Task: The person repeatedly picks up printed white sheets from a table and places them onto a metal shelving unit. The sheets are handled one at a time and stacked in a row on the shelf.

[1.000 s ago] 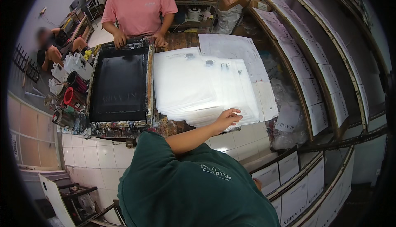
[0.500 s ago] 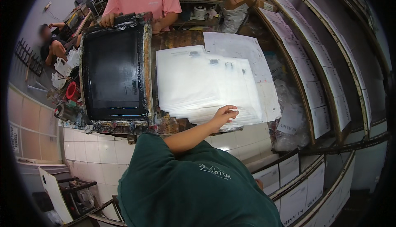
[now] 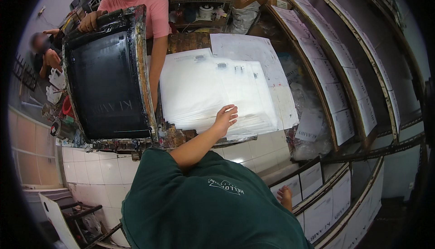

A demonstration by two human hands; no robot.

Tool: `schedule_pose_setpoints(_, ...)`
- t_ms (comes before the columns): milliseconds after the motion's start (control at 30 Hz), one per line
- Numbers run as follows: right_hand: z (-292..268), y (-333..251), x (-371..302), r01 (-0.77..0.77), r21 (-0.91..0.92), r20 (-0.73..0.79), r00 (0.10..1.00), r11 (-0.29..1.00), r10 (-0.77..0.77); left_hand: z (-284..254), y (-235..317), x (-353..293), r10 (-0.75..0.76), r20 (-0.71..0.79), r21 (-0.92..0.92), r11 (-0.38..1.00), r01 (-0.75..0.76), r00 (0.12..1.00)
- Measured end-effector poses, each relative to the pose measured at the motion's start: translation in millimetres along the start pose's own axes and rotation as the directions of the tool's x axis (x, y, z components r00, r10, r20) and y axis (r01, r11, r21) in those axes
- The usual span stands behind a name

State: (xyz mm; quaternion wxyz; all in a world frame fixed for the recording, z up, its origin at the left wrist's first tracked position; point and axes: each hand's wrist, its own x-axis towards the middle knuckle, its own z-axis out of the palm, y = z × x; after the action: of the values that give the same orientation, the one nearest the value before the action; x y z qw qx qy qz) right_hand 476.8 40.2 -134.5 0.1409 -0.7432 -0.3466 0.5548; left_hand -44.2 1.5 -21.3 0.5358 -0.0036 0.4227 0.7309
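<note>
Several white sheets or flat bags [image 3: 190, 86] lie fanned in a stack on the worktable, small dark printed marks near their far edges. My left hand [image 3: 225, 117] is over the stack's near part, fingers loosely bent and apart, holding nothing; whether it touches the top sheet I cannot tell. Low at my right side, beside a rack of printed sheets, my right hand [image 3: 285, 196] hangs with its fingers apart and nothing seen in it. Left of the stack, a co-worker in pink grips a dark printing screen [image 3: 104, 81] by its far edge, tilted up.
The co-worker's other arm [image 3: 157, 68] reaches down between screen and stack. Drying racks [image 3: 337, 59] with printed sheets rise on the right; another rack [image 3: 335, 199] stands close by my right side. Cans and tubs [image 3: 59, 126] crowd the table's left edge. Someone sits at far left.
The co-worker has tilted the screen up and reached an arm down beside the stack. My left hand has moved slightly leftward over the sheets, and my right hand shows more fully.
</note>
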Motion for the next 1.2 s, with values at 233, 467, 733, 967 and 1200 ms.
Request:
schedule_pose_setpoints(233, 4, 46, 23, -0.026, -0.234, 0.134, 0.989, 0.972, 0.059, -41, 10, 27, 0.167, -0.204, -0.307, 0.925, -0.225, 0.965)
schedule_pose_setpoints(467, 4, 53, 7, -0.041, -0.240, 0.118, 0.990, 0.970, 0.071, -78, 30, 43, 0.202, -0.417, -0.401, 0.834, -0.379, 0.886)
schedule_pose_setpoints(733, 10, 17, -8, 0.009, -0.262, 0.025, 1.000, 0.965, -0.002, -82, 43, 114, 0.300, -0.410, -0.479, 0.733, -0.483, 0.861)
schedule_pose_setpoints(967, 50, -89, 14, 0.362, -0.257, 0.119, 0.932, 0.896, -0.342, 64, 21, 132, 0.157, -0.471, -0.549, 0.718, -0.428, 0.868)
schedule_pose_setpoints(1200, 173, -343, -104, 0.634, 0.045, 0.297, 0.729, 0.772, -0.617, 192, -35, 38, 0.080, -0.104, -0.362, 0.925, -0.112, 0.991)
